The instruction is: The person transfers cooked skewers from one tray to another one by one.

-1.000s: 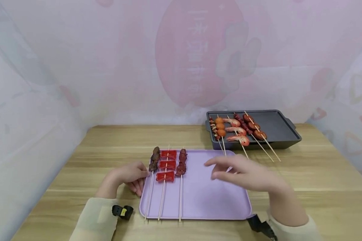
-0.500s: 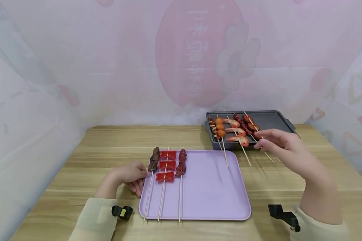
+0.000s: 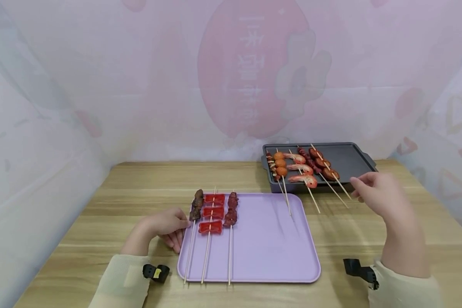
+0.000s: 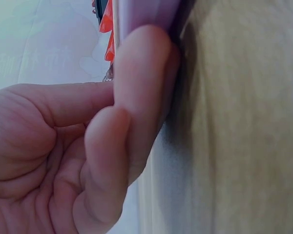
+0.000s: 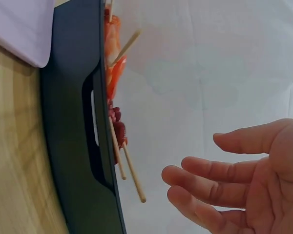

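My left hand (image 3: 171, 229) pinches the left rim of the lilac tray (image 3: 273, 252), thumb on top and fingers beneath, as the left wrist view shows. On the tray's left side lie a brown meat skewer (image 3: 196, 205), a skewer with red bow-shaped pieces (image 3: 213, 212) and a dark red meat skewer (image 3: 231, 209). My right hand (image 3: 383, 196) hovers before the grey grill pan (image 3: 356, 162), fingertips beside the stick end of a skewer with glossy reddish-brown pieces (image 3: 330, 174). In the right wrist view, the right fingers (image 5: 205, 183) are spread apart and hold nothing.
Also in the pan are a shrimp skewer (image 3: 302, 170), an orange ball skewer (image 3: 280, 163), a thin dark red meat skewer (image 3: 309, 160) and a mixed skewer at the left end. Their sticks stick out over the front rim, some above the tray's far right corner.
My right hand has moved from over the tray to the right, to the stick ends in front of the pan. The left hand and the tray have stayed put.
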The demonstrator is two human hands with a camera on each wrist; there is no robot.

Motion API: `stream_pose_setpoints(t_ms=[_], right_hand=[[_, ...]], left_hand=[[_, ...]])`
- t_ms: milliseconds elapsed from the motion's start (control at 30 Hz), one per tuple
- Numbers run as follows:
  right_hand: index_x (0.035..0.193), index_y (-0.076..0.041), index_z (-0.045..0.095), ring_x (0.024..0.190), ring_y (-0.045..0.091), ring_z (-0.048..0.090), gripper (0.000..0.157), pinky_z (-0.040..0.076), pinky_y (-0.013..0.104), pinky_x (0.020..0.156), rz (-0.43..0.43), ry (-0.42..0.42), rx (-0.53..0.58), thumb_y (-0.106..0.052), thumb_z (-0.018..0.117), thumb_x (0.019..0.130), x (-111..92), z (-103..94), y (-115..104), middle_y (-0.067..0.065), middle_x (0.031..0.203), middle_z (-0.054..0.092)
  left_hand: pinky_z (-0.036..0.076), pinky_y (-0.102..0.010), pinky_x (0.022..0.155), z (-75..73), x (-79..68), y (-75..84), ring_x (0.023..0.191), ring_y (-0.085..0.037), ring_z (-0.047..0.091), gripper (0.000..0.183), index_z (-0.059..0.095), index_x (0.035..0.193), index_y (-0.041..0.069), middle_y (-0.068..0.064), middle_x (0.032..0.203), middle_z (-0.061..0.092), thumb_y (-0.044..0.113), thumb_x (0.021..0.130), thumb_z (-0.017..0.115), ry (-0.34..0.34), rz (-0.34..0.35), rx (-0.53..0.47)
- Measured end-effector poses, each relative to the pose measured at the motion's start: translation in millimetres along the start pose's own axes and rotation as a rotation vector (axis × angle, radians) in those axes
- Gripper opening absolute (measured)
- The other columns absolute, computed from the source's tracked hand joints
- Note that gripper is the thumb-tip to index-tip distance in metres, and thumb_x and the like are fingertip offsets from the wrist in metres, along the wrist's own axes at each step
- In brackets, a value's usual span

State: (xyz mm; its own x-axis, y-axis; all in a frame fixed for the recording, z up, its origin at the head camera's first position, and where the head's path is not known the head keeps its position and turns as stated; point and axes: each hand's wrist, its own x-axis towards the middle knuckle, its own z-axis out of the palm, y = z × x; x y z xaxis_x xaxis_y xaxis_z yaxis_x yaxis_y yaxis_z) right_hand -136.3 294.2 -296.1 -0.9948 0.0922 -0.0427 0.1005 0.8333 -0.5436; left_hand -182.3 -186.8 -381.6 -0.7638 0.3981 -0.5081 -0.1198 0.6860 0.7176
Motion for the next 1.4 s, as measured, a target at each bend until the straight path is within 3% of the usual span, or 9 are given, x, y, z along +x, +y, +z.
stream_pose_setpoints(t_ms=[200, 333, 467, 600, 700, 833, 1000, 1233, 1400], right_hand=[[0.104, 0.005, 0.067, 0.085, 0.028, 0.065, 0.049, 0.052, 0.044, 0.075, 0.013, -0.089, -0.04, -0.035, 0.041, 0.106, 3.7, 5.9, 5.5, 0.008, 0.082, 0.072], [0.092, 0.001, 0.07, 0.084, 0.027, 0.064, 0.049, 0.05, 0.041, 0.072, 0.02, -0.124, -0.049, -0.036, 0.041, 0.106, 4.8, 9.7, 4.7, 0.01, 0.081, 0.07], [0.095, 0.004, 0.067, 0.081, 0.027, 0.059, 0.048, 0.045, 0.035, 0.066, 0.033, -0.095, -0.033, -0.035, 0.041, 0.106, 4.7, 10.5, 4.1, 0.01, 0.078, 0.068], [0.108, 0.011, 0.061, 0.082, 0.03, 0.057, 0.049, 0.045, 0.035, 0.064, 0.07, -0.036, -0.052, -0.033, 0.041, 0.106, 2.0, 6.6, 7.7, 0.019, 0.089, 0.067], [0.097, 0.01, 0.062, 0.071, 0.028, 0.053, 0.049, 0.043, 0.035, 0.06, 0.105, -0.038, -0.09, -0.033, 0.04, 0.105, 1.9, 3.8, 11.7, 0.018, 0.079, 0.062], [0.089, 0.008, 0.066, 0.068, 0.025, 0.056, 0.051, 0.047, 0.038, 0.06, 0.117, -0.111, -0.129, -0.033, 0.039, 0.105, 5.2, 2.1, 14.3, 0.01, 0.07, 0.063], [0.093, 0.008, 0.068, 0.079, 0.026, 0.063, 0.047, 0.051, 0.046, 0.073, 0.109, -0.224, -0.091, -0.03, 0.043, 0.105, 10.1, 7.9, 13.0, 0.01, 0.077, 0.068], [0.099, 0.013, 0.064, 0.064, 0.017, 0.06, 0.029, 0.047, 0.032, 0.063, 0.066, -0.232, -0.042, -0.009, 0.046, 0.101, 13.2, 19.4, 7.5, 0.002, 0.065, 0.067], [0.095, 0.012, 0.063, 0.06, 0.016, 0.057, 0.026, 0.041, 0.028, 0.058, 0.054, -0.221, -0.036, -0.007, 0.046, 0.1, 15.2, 24.4, 6.2, 0.0, 0.059, 0.063]], left_hand=[[0.052, -0.02, 0.042, 0.8, 1.0, -1.6, 0.043, -0.01, 0.061, 0.028, 0.06, 0.087, -0.002, -0.008, 0.057, 0.066, 0.016, 0.104, 0.046, 0.005, -0.007, -0.004], [0.052, -0.02, 0.042, 1.5, 1.6, -2.7, 0.043, -0.01, 0.061, 0.028, 0.06, 0.086, -0.002, -0.009, 0.057, 0.066, 0.016, 0.104, 0.046, 0.005, -0.009, -0.007], [0.052, -0.02, 0.042, 1.5, 1.5, -3.2, 0.043, -0.01, 0.061, 0.029, 0.06, 0.086, -0.002, -0.008, 0.057, 0.066, 0.016, 0.104, 0.046, 0.0, 0.004, -0.005], [0.053, -0.021, 0.042, 2.2, 0.1, -2.4, 0.043, -0.01, 0.061, 0.028, 0.06, 0.087, -0.002, -0.008, 0.058, 0.067, 0.017, 0.104, 0.047, -0.002, 0.008, -0.003], [0.053, -0.021, 0.043, 2.8, -0.4, -2.1, 0.043, -0.01, 0.061, 0.028, 0.06, 0.089, -0.002, -0.009, 0.058, 0.067, 0.017, 0.104, 0.047, 0.002, 0.004, 0.0], [0.054, -0.022, 0.043, 3.2, -0.1, -2.4, 0.043, -0.01, 0.061, 0.028, 0.06, 0.089, -0.002, -0.009, 0.059, 0.067, 0.017, 0.104, 0.047, 0.008, -0.001, 0.005], [0.053, -0.022, 0.043, 3.1, 0.6, -3.1, 0.043, -0.01, 0.061, 0.028, 0.061, 0.089, -0.002, -0.009, 0.059, 0.067, 0.017, 0.104, 0.047, 0.005, 0.002, 0.007], [0.052, -0.02, 0.042, 2.0, 0.6, -2.2, 0.042, -0.009, 0.061, 0.03, 0.06, 0.086, -0.001, -0.007, 0.056, 0.066, 0.017, 0.105, 0.046, -0.003, 0.012, 0.007], [0.052, -0.02, 0.042, 1.3, 0.2, -0.9, 0.042, -0.009, 0.06, 0.029, 0.06, 0.086, -0.002, -0.007, 0.056, 0.066, 0.016, 0.105, 0.046, 0.0, 0.011, -0.001]])
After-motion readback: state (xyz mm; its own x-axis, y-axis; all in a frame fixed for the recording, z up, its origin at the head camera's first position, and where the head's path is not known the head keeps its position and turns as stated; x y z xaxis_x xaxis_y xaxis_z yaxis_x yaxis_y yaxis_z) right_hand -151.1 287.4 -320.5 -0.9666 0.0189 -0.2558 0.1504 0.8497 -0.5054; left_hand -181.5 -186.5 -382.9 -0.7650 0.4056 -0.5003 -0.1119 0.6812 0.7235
